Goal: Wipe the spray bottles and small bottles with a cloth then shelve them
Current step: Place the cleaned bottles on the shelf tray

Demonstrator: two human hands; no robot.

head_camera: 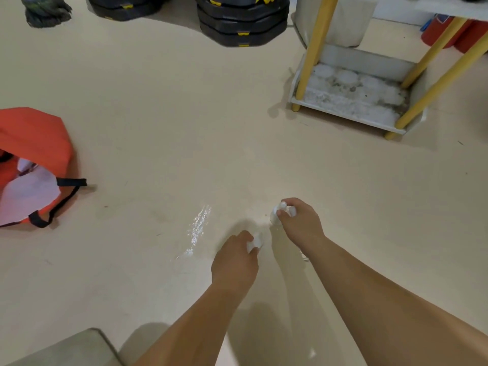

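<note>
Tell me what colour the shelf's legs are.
The shelf's legs are yellow, clearest in the head view.

An orange bag (34,138) lies on the floor (158,128) at left. Black stacks (243,22) and a shelf (343,112) stand farther off.

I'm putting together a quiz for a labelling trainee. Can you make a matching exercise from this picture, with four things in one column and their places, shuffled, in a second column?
Things:
1 orange bag
2 shelf
3 black stack
4 small white bottle

Places:
A gripped by the right hand
B far left of the view
C top centre
D upper right

Pairs: 1-B, 2-D, 3-C, 4-A
</note>
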